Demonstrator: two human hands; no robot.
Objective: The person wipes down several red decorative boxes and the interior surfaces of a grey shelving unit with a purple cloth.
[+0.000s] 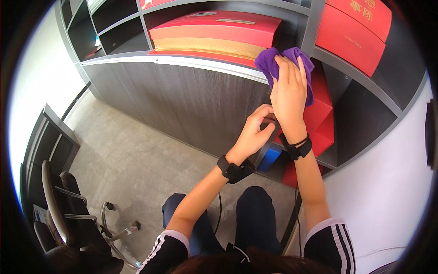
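Note:
My right hand (pixel 289 93) presses a purple cloth (pixel 264 60) against the shelf's front edge, beside a large red and gold box (pixel 214 34). The cloth bunches out around the fingers on both sides. Just below and to the left, my left hand (pixel 255 130) is loosely curled near the cabinet's edge, close to my right wrist. A gap shows between its thumb and fingers, and I see nothing held in it. Both wrists wear black bands. The grey wood-grain cabinet front (pixel 182 93) extends to the left of my hands.
More red boxes fill the right-hand shelves (pixel 356 34) and the compartment (pixel 321 112) behind my right hand. A blue box (pixel 270 157) sits lower down. An office chair (pixel 59 205) stands at the left on the grey floor (pixel 150 160). Dark cables run near my legs.

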